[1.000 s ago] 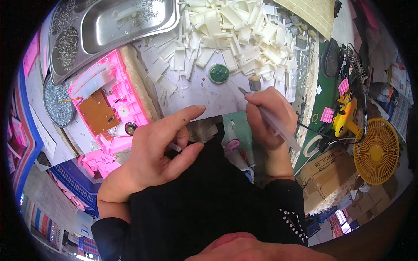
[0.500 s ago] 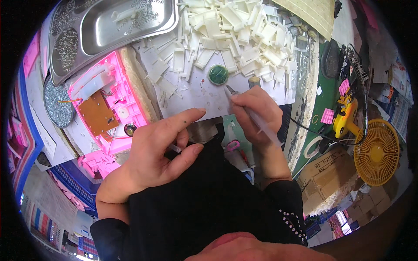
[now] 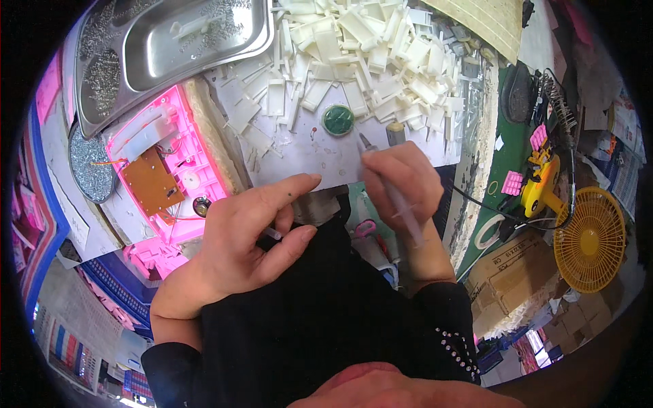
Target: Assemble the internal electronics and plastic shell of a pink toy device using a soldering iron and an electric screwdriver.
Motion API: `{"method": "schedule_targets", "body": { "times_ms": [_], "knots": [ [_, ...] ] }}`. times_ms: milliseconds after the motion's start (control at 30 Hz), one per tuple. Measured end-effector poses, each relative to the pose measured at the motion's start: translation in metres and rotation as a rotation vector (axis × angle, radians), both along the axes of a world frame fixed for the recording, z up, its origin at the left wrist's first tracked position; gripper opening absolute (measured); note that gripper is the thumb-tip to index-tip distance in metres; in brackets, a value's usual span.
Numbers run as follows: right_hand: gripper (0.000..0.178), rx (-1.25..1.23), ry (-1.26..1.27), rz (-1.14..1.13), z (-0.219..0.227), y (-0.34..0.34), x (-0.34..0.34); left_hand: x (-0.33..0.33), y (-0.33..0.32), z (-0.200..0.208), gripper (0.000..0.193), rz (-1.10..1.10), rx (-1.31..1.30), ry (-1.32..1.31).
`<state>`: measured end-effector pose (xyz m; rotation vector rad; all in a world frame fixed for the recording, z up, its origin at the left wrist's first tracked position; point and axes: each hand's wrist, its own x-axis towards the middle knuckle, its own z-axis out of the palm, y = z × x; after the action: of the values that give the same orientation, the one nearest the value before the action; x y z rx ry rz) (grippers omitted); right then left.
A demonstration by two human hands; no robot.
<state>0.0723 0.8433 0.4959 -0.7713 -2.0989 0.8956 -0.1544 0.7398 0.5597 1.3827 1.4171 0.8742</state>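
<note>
My right hand is closed round a slim translucent syringe. Its tapered dark tip points up and left, just right of a small round green pot and apart from it. My left hand hovers over the front edge of the white work surface. Its index finger and thumb stretch to the right, while the other fingers curl round a small clear plastic piece, of which only one end shows. A dark speck sits on the index finger.
A heap of white plastic parts covers the far side. At left lie a pink casing with a brown circuit board, a metal tray of springs and a dish of screws. A yellow fan stands at right.
My right hand has shifted slightly right, and the syringe's rear end has swung down toward me. Its tip has moved a little farther from the green pot. My left hand stays in place.
</note>
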Motion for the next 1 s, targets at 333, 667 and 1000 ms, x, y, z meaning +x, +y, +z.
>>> {"method": "schedule_targets", "body": {
  "times_ms": [333,667,1000],
  "knots": [
    [0.024,-0.29,0.051,0.128,-0.003,0.009,0.009,0.002,0.001,0.002,0.049,0.007,-0.05,0.018],
    [0.013,-0.564,0.057,-0.061,0.012,0.011,0.027,0.002,0.001,0.001,0.049,0.012,-0.027,0.029],
    [0.014,-0.997,0.062,-0.119,0.028,0.021,0.016,-0.001,0.001,0.0,0.048,0.005,-0.013,0.01]
  ]
}}
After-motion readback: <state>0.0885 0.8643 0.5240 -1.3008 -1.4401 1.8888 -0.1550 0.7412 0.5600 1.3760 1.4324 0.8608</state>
